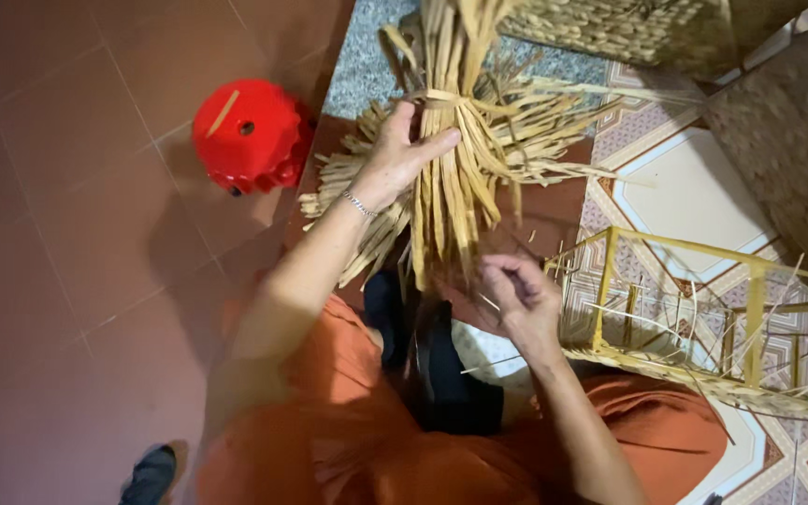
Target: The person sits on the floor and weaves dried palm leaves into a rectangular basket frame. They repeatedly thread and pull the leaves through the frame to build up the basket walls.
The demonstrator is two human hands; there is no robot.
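Left hand (395, 154) grips the tied straw bundle (451, 168) while, below it, right hand (516, 295) pinches one strand, seemingly pulling it free.

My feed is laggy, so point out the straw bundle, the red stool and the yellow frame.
straw bundle (451, 159), head view, on its tied middle.
red stool (247, 136), head view, on its seat.
yellow frame (605, 276), head view, on its near upright bar.
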